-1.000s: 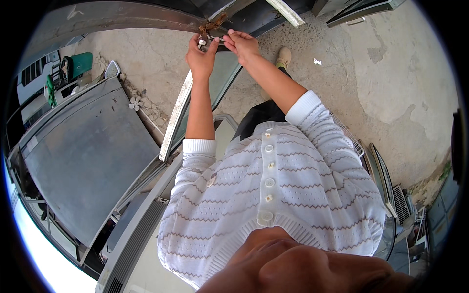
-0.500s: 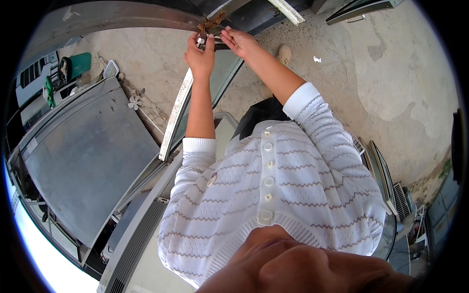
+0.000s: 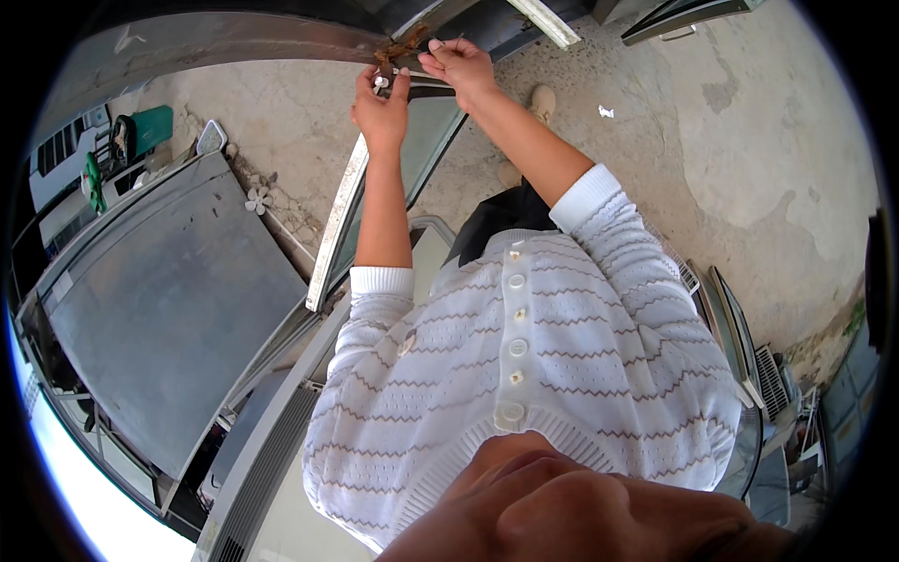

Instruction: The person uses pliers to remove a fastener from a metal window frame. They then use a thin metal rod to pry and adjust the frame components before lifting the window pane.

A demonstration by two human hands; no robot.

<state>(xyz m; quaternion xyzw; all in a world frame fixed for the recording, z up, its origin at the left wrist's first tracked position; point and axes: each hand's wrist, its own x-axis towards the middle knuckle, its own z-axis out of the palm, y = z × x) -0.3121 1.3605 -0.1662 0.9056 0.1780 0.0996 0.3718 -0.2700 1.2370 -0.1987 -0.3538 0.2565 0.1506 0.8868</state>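
Note:
At the top centre, my left hand [image 3: 381, 117] has its thumb and fingers closed around a small shiny white piece [image 3: 380, 82], too small to name. Just above it, a ragged rusty-brown piece [image 3: 403, 45] lies against a dark metal beam [image 3: 281, 33]. My right hand [image 3: 464, 73] is beside it on the right, thumb and fingers pinched together; whatever is between them is too small to tell. Below my hands a framed glass panel [image 3: 431, 131] with a pale, worn edge strip [image 3: 337, 215] leans at a slant.
A large grey metal panel [image 3: 169, 300] stands at the left, with a small white fan blade [image 3: 258, 199] and a green object [image 3: 153, 129] near it. A white strip [image 3: 552, 23] juts in at the top. A white scrap [image 3: 606, 111] lies on the concrete floor [image 3: 777, 159].
My right hand has lifted slightly up and away from my left hand, and its fingers have curled into a tighter pinch. My left hand stays almost in place.

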